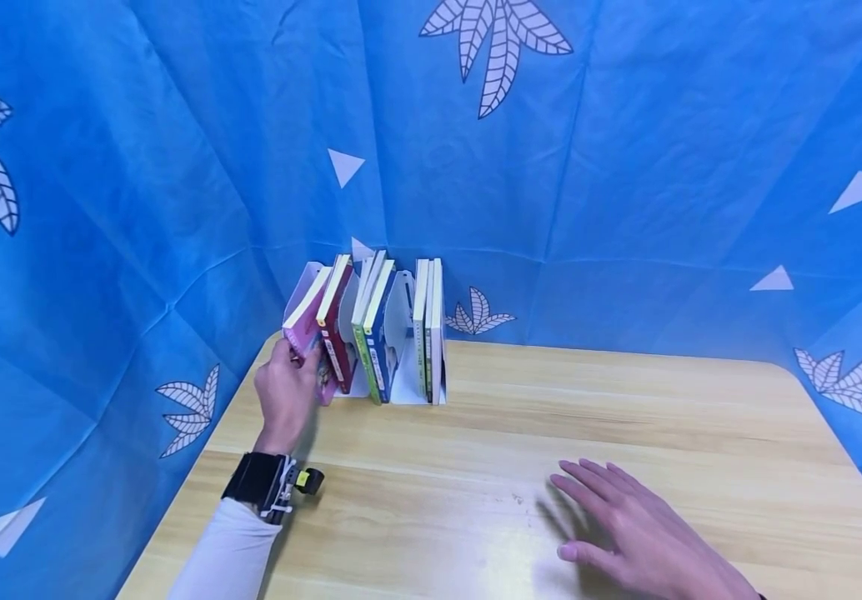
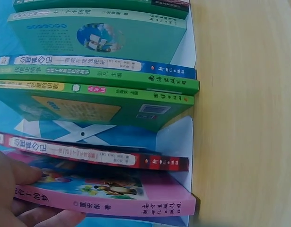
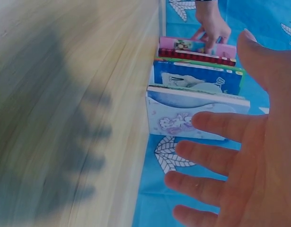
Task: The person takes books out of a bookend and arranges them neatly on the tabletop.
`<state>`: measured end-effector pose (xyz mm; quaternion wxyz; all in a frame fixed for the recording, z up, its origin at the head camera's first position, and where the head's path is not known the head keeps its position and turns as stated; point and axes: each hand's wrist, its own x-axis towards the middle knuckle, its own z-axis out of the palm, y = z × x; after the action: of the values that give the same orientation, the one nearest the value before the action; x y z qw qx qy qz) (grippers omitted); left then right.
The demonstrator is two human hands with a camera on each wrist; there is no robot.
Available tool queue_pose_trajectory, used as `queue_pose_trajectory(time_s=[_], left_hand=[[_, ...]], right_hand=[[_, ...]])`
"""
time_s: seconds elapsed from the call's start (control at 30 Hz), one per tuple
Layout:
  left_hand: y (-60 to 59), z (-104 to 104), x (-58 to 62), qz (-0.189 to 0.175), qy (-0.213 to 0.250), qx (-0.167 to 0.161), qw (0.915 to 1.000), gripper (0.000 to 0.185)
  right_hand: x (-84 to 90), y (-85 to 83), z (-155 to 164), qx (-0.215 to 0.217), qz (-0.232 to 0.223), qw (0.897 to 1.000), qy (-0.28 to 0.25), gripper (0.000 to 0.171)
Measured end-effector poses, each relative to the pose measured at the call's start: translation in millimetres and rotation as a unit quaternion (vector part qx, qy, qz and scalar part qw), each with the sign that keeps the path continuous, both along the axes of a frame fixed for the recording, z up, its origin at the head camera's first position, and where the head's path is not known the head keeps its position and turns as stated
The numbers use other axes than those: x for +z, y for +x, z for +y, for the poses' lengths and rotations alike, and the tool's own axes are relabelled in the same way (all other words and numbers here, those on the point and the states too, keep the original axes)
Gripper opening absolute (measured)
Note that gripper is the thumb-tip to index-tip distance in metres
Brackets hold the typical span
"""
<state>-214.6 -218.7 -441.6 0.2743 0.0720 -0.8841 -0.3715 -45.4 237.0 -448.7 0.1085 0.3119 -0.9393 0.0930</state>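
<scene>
Pinched by the left hand (image 1: pixel 286 392) at the back left corner of the bench (image 1: pixel 588 400): a pink book (image 2: pixel 119 203), stood in the leftmost place of a pale rack (image 1: pixel 408 392). Seen with spine toward the near side and long axis close to upright; impossible to tell whether slightly tilted. Caught between thumb, on the cover facing a dark red book (image 1: pixel 335 357) just beside, and fingers, curled round from the outer side; directly in the left hand's grip. Held well apart, raised over the near right part of the bench: the right hand (image 1: pixel 637 533), far less near to the book, with fingers spread and grasping nothing. Hemmed in on the left by the rack's end panel, close to the bench's left edge and blue cloth (image 1: pixel 626 208); seemingly freest toward the near side, with broad room toward the right edge.
</scene>
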Motion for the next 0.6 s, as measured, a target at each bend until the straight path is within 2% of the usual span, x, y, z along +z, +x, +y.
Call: queue_pose_trajectory(time_s=[0.2,0.6], left_hand=[[6.0,-4,1.9,0.001,-0.002,0.008,1.0000,0.038],[27.6,-14,11.3,-0.004,-0.027,0.011,0.9996,0.042]], right_hand=[[-0.8,0.1,-1,-0.003,0.004,1.000,-0.003,0.071],[-0.1,3.5,-4,-0.027,-0.034,0.999,0.010,0.072]])
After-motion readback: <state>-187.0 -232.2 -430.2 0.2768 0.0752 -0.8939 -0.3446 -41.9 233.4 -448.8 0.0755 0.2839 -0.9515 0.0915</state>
